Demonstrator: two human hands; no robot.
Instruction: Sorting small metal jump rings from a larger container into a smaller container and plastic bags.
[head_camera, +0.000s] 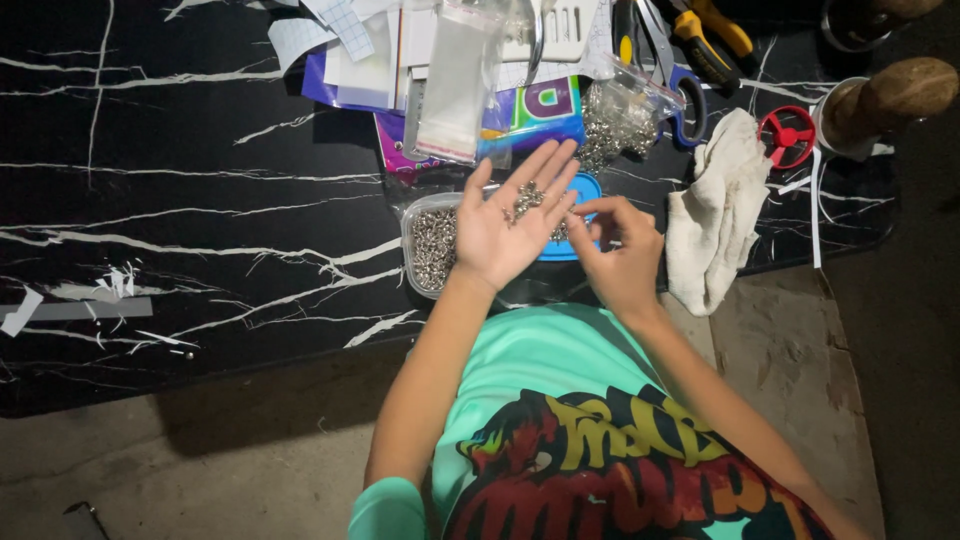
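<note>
left hand (505, 228) cupping silver beads (527, 197), clear bag (455, 80)

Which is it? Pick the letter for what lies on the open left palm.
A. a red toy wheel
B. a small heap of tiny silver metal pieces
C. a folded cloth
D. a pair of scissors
B: the left hand is held palm up with a small heap of tiny silver metal pieces near the fingers, while the right hand pinches at its edge.
</note>
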